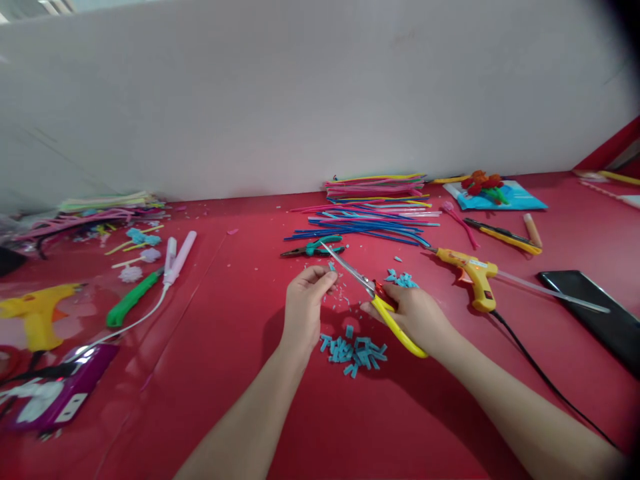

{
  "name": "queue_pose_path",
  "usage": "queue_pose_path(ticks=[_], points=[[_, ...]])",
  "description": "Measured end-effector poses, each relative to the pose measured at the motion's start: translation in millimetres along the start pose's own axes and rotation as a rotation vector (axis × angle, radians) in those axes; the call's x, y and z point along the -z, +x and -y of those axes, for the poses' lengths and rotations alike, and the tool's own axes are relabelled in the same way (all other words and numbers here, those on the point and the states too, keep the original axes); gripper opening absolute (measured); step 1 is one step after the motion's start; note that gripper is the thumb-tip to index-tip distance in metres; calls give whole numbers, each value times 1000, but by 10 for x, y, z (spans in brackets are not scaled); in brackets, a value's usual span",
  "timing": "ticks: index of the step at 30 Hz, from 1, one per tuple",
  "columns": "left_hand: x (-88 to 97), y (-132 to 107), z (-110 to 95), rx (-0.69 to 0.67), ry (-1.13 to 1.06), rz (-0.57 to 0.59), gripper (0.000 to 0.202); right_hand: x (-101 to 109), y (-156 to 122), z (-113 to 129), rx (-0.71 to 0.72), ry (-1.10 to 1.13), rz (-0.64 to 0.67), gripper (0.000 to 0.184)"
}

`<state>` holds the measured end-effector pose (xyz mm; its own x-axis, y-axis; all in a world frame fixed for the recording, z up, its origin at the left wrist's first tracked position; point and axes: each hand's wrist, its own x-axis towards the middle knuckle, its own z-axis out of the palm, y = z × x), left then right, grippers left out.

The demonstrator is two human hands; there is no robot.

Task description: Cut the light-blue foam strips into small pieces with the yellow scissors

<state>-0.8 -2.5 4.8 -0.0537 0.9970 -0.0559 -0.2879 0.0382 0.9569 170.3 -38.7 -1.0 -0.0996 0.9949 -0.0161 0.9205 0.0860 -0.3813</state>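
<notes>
My right hand (417, 313) is closed round the yellow handles of a pair of scissors (370, 288), whose blades point up and left. My left hand (306, 300) pinches a small light-blue piece (332, 267) right at the scissor blades. Below and between my hands lies a heap of short light-blue cut pieces (354, 349) on the red table (240, 373). A smaller cluster of blue bits (401, 279) lies just above my right hand.
Green-handled pliers (315, 248) and a pile of coloured pipe cleaners (375, 207) lie beyond my hands. A yellow glue gun (473, 273) with a black cord and a dark phone (595, 313) are at the right. Another glue gun (37, 317), a green cutter (133, 298) and a purple device (60, 393) sit left.
</notes>
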Motion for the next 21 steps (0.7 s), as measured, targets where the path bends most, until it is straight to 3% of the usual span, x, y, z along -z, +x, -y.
queue_pose_path(ticks=[5,10,15,21], points=[[-44,-63,-1,-31,359,132,9,19,24,31,-69,392,-35,25],[-114,-155,44,-157,570,280,5,46,38,85,-137,832,-21,19],[-162,-212,64,-166,617,391,6,1,32,84,-104,898,-33,13],[-120,-158,38,26,480,422,6,95,6,93,-130,1009,38,16]])
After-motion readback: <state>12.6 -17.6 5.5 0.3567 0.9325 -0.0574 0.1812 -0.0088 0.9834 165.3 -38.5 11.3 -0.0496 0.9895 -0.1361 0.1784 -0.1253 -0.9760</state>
